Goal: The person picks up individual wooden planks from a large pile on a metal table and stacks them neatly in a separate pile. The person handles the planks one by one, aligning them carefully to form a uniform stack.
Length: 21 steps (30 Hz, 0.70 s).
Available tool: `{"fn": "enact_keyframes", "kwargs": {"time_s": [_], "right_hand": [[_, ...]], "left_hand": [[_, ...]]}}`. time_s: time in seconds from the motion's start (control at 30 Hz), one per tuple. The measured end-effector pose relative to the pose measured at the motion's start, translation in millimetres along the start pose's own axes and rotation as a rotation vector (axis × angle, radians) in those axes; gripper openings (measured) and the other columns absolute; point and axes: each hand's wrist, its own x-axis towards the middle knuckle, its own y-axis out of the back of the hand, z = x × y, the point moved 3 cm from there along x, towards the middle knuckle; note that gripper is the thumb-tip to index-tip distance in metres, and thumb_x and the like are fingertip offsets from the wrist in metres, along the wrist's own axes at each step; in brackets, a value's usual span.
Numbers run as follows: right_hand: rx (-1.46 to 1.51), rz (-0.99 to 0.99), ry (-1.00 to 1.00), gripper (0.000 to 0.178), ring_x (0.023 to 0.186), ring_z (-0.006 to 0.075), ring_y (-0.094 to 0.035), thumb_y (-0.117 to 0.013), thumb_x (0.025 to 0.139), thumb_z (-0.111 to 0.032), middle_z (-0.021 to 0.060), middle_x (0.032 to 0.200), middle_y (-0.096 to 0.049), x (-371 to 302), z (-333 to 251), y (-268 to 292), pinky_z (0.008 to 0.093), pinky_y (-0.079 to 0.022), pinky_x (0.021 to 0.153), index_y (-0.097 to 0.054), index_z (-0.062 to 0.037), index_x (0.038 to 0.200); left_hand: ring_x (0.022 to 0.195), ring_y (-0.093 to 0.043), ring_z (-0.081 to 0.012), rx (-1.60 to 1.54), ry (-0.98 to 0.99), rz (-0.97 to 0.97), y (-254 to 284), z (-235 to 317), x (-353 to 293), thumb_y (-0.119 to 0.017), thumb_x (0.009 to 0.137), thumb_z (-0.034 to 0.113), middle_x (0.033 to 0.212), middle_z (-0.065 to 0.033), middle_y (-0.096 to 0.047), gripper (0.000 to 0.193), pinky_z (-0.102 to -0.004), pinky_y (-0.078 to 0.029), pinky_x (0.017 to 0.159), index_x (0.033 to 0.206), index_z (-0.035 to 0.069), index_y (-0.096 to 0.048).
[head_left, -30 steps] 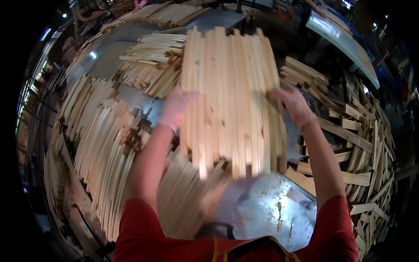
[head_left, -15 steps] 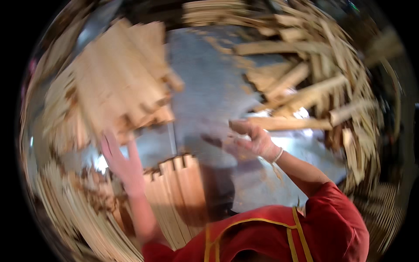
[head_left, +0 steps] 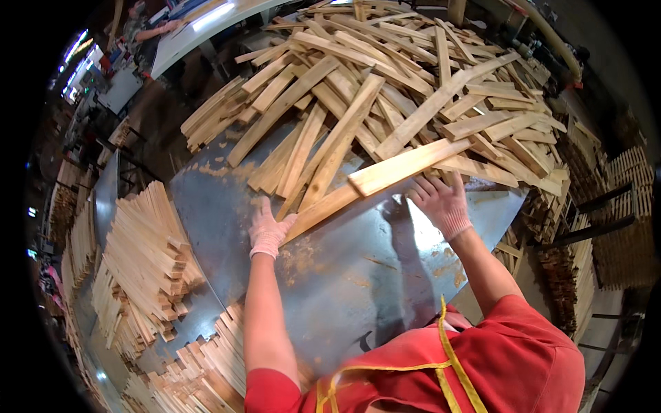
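Note:
My left hand (head_left: 267,228), in a pale knit glove, is at the left end of a long wooden plank (head_left: 320,208). Its fingers and thumb are apart, the thumb against the plank's end. Across that plank's right part lies a shorter, thicker-looking plank (head_left: 406,167), slanting up to the right. My right hand (head_left: 444,206), gloved alike, has spread fingers whose tips meet the near edge of the planks. No grip by either hand shows. Both planks rest at the front of a big loose heap of planks (head_left: 385,89) on a grey metal table (head_left: 344,303).
Neatly laid plank stacks (head_left: 141,248) stand at the left, with more strips (head_left: 200,372) at lower left. Racked wood (head_left: 623,220) is at the far right. Another person (head_left: 141,31) is at a white table (head_left: 206,27), far left. Sawdust patches lie on the metal.
My view has swung from the left stacks to the heap. Both hands have moved to the front planks; my left hand was beside the stack, my right hand over the table.

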Motion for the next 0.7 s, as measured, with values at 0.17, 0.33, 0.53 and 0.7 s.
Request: {"fn": "enact_keyframes", "kwargs": {"time_s": [0.17,0.33,0.53,0.7], "right_hand": [[0.127,0.142,0.198,0.032,0.116,0.0276,-0.065,-0.076,0.097,-0.013,0.0099,0.119,-0.070,90,-25,-18,0.0484,-0.054,0.103,-0.062,-0.0029,0.124],[-0.224,-0.040,0.049,0.017,0.104,0.0242,-0.070,-0.067,0.098,-0.007,0.0094,0.105,-0.071,41,-7,14,0.0380,-0.060,0.093,-0.064,-0.0026,0.115],[-1.041,-0.093,-0.481,0.038,0.096,0.0228,-0.071,-0.076,0.089,-0.013,0.0098,0.109,-0.072,-119,51,40,0.0366,-0.060,0.083,-0.065,0.0030,0.122],[-1.315,-0.167,-0.524,0.041,0.083,0.0212,-0.069,-0.076,0.087,-0.017,0.0103,0.102,-0.073,-128,143,64,0.0352,-0.057,0.073,-0.065,0.0027,0.122]], "left_hand": [[0.135,-0.058,-0.0406,-0.135,0.068,-0.065,-52,52,-85,-0.087,0.079,0.046,0.155,-0.0249,-0.051,0.099,-0.0470,-0.049,0.112,0.159,0.009,-0.042],[0.107,-0.072,-0.0375,-0.312,0.224,-0.139,-100,18,-226,-0.090,0.078,0.037,0.115,-0.0222,-0.075,0.066,-0.0427,-0.055,0.095,0.126,-0.002,-0.068],[0.088,-0.069,-0.0166,-0.659,0.558,-0.160,-64,-16,-377,-0.083,0.083,0.023,0.098,-0.0078,-0.076,0.040,-0.0354,-0.056,0.082,0.115,0.001,-0.073],[0.081,-0.071,-0.0167,-0.667,0.581,0.179,-57,-29,-447,-0.076,0.085,0.023,0.092,-0.0112,-0.077,0.034,-0.0354,-0.057,0.076,0.109,0.000,-0.074]]}}
